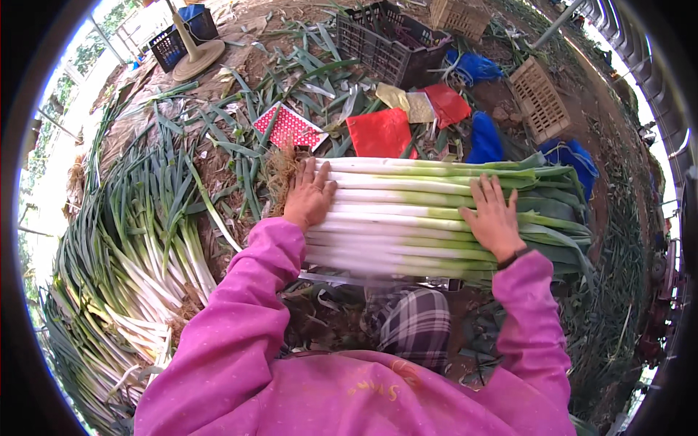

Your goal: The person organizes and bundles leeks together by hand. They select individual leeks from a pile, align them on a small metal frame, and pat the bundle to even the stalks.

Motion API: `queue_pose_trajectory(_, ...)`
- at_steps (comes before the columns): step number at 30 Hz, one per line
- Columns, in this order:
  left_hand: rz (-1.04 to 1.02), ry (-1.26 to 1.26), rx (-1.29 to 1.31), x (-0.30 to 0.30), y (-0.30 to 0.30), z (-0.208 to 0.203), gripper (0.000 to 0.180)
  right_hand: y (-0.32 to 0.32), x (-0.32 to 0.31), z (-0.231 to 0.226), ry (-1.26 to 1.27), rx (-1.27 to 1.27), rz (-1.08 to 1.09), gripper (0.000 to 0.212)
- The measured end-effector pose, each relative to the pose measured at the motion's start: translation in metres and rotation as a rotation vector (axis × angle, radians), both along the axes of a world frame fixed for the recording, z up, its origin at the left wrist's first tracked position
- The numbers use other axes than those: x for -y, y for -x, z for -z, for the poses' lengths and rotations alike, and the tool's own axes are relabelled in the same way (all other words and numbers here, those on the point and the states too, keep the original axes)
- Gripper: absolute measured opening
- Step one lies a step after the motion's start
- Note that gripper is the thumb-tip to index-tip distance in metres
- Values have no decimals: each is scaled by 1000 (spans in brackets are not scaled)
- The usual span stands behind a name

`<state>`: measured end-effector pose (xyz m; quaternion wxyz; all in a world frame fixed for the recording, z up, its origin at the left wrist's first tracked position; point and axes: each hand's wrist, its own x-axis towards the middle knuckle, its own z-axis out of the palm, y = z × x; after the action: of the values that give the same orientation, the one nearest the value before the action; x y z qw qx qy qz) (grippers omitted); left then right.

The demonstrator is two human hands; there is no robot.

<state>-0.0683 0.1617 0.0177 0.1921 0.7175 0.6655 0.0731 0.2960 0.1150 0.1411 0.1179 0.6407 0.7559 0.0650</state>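
A row of leeks [396, 214] lies side by side across the middle, white shanks to the left and green leaves to the right. My left hand [309, 195] rests on the white end beside the brown roots [282, 174], fingers extended. My right hand [494, 218] lies on the pale green part with its fingers spread; a dark band circles that wrist. Neither hand is closed around a leek. What supports the row is mostly hidden; a thin pale edge [342, 280] shows below it.
A large heap of leeks [153, 247] lies to my left. Beyond the row are a red sheet [379, 134], a red-and-white patterned sheet [289, 129], a black crate [392, 54] and a tan crate [539, 98]. Blue bags [486, 138] and loose leaves litter the ground.
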Motion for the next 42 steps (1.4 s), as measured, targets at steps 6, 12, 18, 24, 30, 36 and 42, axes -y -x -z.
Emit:
queue_pose_trajectory(6, 10, -75, -59, -10, -14, -7, 58, -16, -6, 31, -256, 57, -24, 60)
queue_pose_trajectory(12, -125, 79, -3, 12, -49, -19, 73, -12, -7, 35, -166, 69, 21, 57)
queue_pose_trajectory(18, -120, -83, -4, 12, -44, -24, 71, -6, -9, 27, -270, 78, -18, 58)
queue_pose_trajectory(24, -13, 124, -5, 10, -33, -22, 77, -2, -15, 42, -157, 135, 28, 60)
queue_pose_trajectory(30, -109, 49, 155, 9, -7, -18, 80, 83, -23, 29, 67, -2, -383, 82)
queue_pose_trajectory(36, -262, 72, 124, 6, -30, -11, 74, 92, -31, 46, 181, -121, -380, 96)
queue_pose_trajectory(42, -328, -65, 27, 6, -34, -6, 69, 93, -37, 53, 178, -181, -339, 96)
